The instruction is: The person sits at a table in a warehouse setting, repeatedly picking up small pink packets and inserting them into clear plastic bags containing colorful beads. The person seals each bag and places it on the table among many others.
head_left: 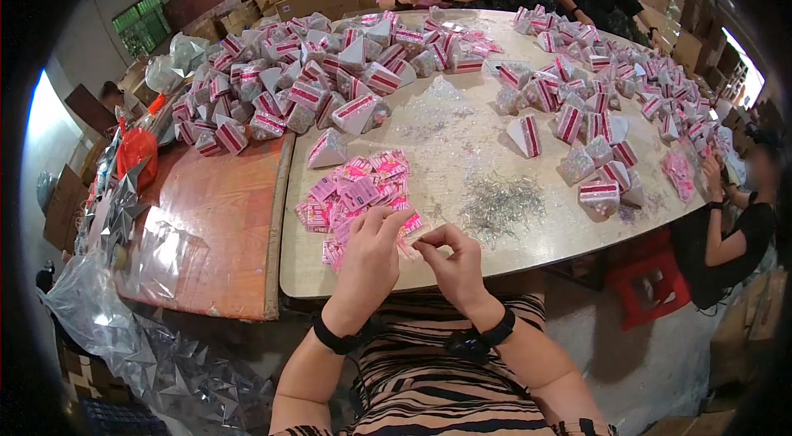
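My left hand (373,250) is closed at the fingertips on a small pink printed card (410,225), beside a loose pile of such cards (359,193) at the table's near edge. My right hand (455,264) pinches thumb and forefinger together just right of the card. What sits in that pinch is too small to make out. Thin pink strips hang between the two hands. Just beyond the right hand lies a heap of thin silvery wire-like pieces (502,209).
Many clear, wedge-shaped packs with pink-and-white bands (318,81) crowd the table (445,164). A lower wooden table (206,221) adjoins at left, with silver stars (177,362) in plastic below. A red stool (652,283) stands at right. Three people work around the table's far side and right.
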A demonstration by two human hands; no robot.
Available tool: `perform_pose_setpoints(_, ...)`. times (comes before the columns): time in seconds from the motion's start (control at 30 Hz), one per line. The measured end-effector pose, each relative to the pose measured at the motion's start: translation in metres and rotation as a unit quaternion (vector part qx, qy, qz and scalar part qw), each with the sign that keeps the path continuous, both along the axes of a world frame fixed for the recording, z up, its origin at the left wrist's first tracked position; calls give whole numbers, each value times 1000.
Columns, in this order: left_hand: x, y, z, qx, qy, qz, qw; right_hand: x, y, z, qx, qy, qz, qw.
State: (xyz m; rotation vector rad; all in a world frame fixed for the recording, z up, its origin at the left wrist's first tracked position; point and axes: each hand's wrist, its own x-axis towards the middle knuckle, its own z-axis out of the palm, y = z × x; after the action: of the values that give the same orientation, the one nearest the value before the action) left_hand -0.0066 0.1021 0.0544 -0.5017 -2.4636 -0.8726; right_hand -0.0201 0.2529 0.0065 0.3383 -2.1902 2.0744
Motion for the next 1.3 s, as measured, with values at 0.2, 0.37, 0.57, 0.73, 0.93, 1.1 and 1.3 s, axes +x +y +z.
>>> perform_pose_setpoints(0.2, 0, -3, 2, 134, -79, -10, 988, 4, -13, -17, -145, -39, 30, 988)
perform_pose_setpoints(0.37, -4, -3, -12, 332, -113, -24, 936, -1, -24, -32, -173, 59, -27, 983)
perform_pose_setpoints(0.57, 8, 3, 6, 209, -97, -52, 972, -9, -23, -34, -308, 23, 32, 951)
perform_pose_setpoints(0.73, 16, 8, 10, 102, 36, -41, 993, -8, -9, -22, -370, -64, 100, 922)
perform_pose_setpoints(0.93, 23, 4, 19, 15, 57, 8, 998, 2, -3, -13, -361, -105, 147, 915)
perform_pose_setpoints(1.1, 23, -11, 17, -60, 96, -33, 993, 8, -4, -8, -335, -118, 164, 920)
perform_pose_setpoints(1.3, 35, -30, 21, -95, 52, -93, 990, 16, -5, -2, -255, -120, 185, 941)
